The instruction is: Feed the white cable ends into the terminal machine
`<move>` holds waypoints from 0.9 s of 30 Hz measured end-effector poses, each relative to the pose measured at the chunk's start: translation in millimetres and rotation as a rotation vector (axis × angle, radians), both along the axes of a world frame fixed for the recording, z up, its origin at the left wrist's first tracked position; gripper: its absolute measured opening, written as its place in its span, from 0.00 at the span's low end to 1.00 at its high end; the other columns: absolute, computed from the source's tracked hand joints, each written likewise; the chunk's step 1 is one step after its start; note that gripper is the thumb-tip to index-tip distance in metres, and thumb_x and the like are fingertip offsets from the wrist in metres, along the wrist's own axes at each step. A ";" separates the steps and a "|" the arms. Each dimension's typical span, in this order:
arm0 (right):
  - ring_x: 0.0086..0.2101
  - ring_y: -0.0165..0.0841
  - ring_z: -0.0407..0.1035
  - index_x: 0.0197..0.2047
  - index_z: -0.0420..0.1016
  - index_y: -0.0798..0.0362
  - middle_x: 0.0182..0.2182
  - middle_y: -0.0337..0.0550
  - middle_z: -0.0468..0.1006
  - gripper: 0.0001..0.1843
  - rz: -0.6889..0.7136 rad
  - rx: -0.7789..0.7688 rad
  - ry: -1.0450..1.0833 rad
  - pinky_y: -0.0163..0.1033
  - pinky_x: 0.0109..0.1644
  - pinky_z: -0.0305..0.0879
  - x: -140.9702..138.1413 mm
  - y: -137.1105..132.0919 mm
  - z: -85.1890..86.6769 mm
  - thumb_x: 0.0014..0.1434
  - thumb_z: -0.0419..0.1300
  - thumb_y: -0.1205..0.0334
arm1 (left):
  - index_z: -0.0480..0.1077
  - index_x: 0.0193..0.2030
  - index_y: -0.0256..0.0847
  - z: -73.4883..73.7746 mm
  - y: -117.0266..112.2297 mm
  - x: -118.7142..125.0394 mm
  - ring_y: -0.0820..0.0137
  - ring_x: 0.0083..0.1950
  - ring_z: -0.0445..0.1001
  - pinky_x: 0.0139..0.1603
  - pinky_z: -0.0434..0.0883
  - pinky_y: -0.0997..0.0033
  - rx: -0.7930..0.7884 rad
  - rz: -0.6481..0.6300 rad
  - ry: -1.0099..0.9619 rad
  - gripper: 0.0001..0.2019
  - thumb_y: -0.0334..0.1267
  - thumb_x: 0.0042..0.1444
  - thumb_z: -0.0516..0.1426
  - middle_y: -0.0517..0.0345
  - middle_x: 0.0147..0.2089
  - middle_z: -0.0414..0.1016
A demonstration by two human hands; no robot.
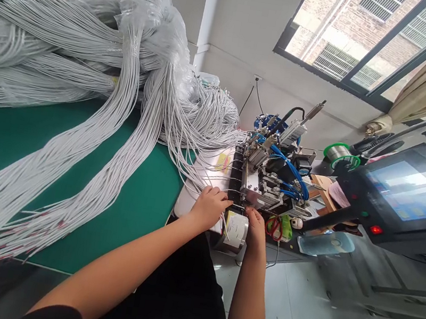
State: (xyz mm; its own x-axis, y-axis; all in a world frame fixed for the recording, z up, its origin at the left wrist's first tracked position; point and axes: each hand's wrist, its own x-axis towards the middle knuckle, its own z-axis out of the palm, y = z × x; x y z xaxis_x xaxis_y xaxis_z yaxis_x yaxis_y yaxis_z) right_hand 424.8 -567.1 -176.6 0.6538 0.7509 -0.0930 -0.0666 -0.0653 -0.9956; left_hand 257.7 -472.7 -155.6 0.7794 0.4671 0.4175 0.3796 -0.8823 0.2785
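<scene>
My left hand rests with curled fingers on the white plate in front of a small soldering machine, pinching a thin grey wire. My right hand is closed at the machine's front edge, next to the same wire's end; what it grips is too small to make out. Several grey wires lie side by side across the plate, leading into the machine's fixture.
Big bundles of grey cables, some in plastic bags, cover the green table. A touchscreen panel stands at the right, a solder spool behind the machine, and a green-and-red tool beside my right hand.
</scene>
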 end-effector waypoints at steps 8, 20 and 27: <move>0.18 0.25 0.53 0.26 0.67 0.53 0.15 0.31 0.61 0.21 -0.072 -0.018 -0.054 0.32 0.21 0.49 -3.3 -12.2 0.0 0.42 0.65 0.44 | 0.71 0.52 0.42 6.9 -1.2 -1.9 0.62 0.47 0.69 0.49 0.61 0.58 -0.028 0.015 0.056 0.20 0.27 0.51 0.55 0.52 0.49 0.74; 0.22 0.26 0.58 0.29 0.72 0.55 0.20 0.36 0.66 0.20 -0.123 0.019 -0.306 0.31 0.24 0.53 3.0 -32.5 8.4 0.51 0.62 0.45 | 0.63 0.59 0.42 8.3 -0.3 -2.7 0.62 0.48 0.69 0.47 0.64 0.62 -0.028 0.053 -0.001 0.27 0.25 0.50 0.53 0.51 0.50 0.71; 0.25 0.31 0.64 0.30 0.74 0.54 0.23 0.40 0.72 0.15 0.040 -0.020 -0.607 0.35 0.29 0.60 -26.0 -35.5 40.0 0.56 0.59 0.49 | 0.66 0.56 0.42 5.7 -0.1 -0.8 0.64 0.42 0.71 0.45 0.65 0.64 -0.026 0.067 -0.045 0.20 0.29 0.57 0.51 0.52 0.44 0.72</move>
